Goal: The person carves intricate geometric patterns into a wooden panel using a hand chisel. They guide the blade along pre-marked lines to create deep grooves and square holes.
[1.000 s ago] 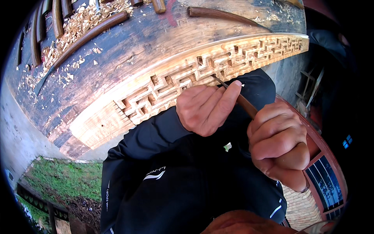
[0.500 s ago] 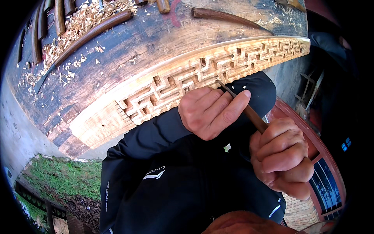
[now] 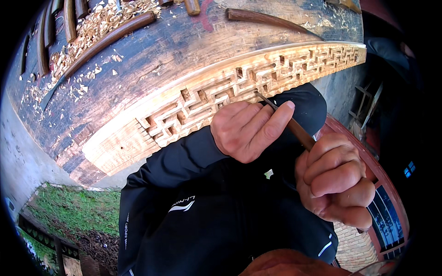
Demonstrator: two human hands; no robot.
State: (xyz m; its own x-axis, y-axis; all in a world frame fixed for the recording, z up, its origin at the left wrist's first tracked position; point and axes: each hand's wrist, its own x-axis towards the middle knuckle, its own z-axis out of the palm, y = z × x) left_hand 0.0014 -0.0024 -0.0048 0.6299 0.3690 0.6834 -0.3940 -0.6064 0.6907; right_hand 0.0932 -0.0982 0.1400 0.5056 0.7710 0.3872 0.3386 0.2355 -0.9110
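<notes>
While both hands [image 3: 294,152] steady it, chisel [image 3: 287,123] meets fretwork edge [image 3: 239,89].

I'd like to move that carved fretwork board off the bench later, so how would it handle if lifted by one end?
The carved wooden board looks long and stiff, so it probably would not flop. Its pierced fret pattern leaves thin bars, likely fragile where gripped. Flat-lying on the workbench, it seems unlikely to roll; wood shavings nearby might let it slide.

No packages, labels, signs or screens are in view
</notes>
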